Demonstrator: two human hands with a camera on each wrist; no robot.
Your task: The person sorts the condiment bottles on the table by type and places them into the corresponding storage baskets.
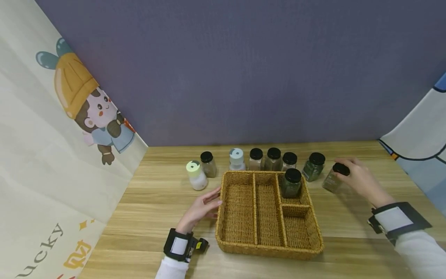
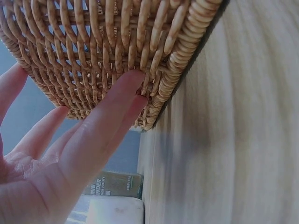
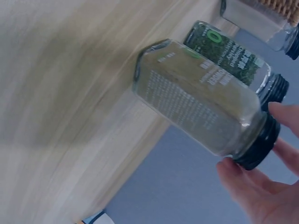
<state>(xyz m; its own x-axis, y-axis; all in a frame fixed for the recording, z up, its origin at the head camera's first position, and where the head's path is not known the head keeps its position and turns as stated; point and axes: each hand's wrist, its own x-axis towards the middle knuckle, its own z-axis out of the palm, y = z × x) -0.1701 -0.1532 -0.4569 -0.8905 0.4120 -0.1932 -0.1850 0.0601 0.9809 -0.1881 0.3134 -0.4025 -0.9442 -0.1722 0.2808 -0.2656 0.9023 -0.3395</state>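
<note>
My right hand (image 1: 362, 183) pinches a spice jar (image 1: 331, 183) by its black lid, right of the basket. In the right wrist view this spice jar (image 3: 191, 100) is clear, square-sided and filled with brownish-green powder. My left hand (image 1: 199, 211) rests against the left side of a woven wicker basket (image 1: 270, 251), and in the left wrist view its extended fingers (image 2: 110, 112) touch the weave. The basket has several compartments. A black-lidded jar of dark green herbs (image 1: 291, 188) stands in its back right compartment.
Behind the basket stand a white-capped shaker (image 1: 237, 159) and several black-lidded jars, among them a green herb jar (image 1: 313, 168). A yellow-green-capped shaker (image 1: 197, 179) and a brownish powder jar (image 1: 209, 166) stand at the back left. A dark wall (image 1: 258, 77) closes off the wooden table's back edge.
</note>
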